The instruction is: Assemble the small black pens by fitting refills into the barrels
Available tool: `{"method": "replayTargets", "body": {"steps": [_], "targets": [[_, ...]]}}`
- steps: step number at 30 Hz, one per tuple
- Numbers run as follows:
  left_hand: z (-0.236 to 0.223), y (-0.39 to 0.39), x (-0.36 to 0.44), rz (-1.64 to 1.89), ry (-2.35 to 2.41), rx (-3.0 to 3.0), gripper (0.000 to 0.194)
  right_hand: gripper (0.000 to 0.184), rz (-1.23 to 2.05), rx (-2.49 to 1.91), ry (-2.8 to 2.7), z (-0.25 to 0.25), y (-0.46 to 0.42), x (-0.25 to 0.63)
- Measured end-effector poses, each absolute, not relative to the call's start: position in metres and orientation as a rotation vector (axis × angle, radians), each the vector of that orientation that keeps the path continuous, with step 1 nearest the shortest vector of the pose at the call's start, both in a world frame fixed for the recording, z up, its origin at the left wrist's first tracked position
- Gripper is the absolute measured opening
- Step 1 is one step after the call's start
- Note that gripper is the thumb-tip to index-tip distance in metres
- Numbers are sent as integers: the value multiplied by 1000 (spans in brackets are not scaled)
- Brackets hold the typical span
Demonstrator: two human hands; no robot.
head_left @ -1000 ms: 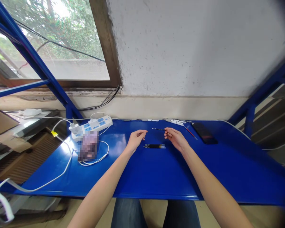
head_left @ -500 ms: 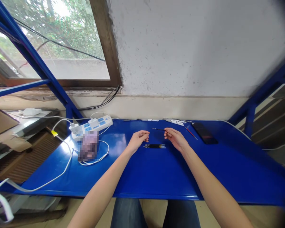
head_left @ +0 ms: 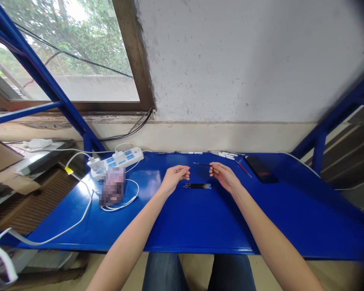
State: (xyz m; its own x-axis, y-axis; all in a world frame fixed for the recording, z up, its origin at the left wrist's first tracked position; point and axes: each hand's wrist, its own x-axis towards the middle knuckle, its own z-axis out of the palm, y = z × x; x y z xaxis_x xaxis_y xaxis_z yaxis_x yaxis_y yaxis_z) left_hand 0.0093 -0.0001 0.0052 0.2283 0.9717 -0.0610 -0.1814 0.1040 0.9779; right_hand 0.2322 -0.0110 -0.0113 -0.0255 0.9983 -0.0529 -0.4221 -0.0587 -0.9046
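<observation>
My right hand [head_left: 225, 176] pinches the rear end of a black pen refill [head_left: 202, 164], whose thin tip points left toward my other hand. Opposite it, my left hand [head_left: 174, 178] has thumb and forefinger pressed together; whatever they hold is too small to make out. A gap separates those fingers from the refill's tip. Just below both hands, several dark pen refills [head_left: 195, 186] lie side by side on the blue table [head_left: 200, 226]. Beyond my right hand are several white pen parts [head_left: 225, 155] and a red refill [head_left: 243, 168].
A black phone [head_left: 261, 169] lies right of the pen parts. Along the back edge are more small pen parts [head_left: 195, 153]. To the left stand a power strip [head_left: 130, 155] with plugs, a blurred-out object [head_left: 113, 186] and a looped white cable [head_left: 137, 190].
My left hand has shifted very slightly left, and its fingertips look closer together. My right hand still holds the refill in nearly the same place.
</observation>
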Motion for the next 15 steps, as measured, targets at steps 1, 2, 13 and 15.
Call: {"method": "replayTargets", "body": {"steps": [1,2,13,15], "targets": [[5,0,9,1075,940,1096,35,32,1435,-916,-867,-12,-11,232],[4,0,9,1080,934,1087,35,33,1435,-916,-870,-12,-11,232],[5,0,8,1083,923,1066,35,32,1457,-899,-870,-9,-13,229],[6,0,8,1083,926,1064,35,32,1456,-898,-875,-10,-13,229]]}}
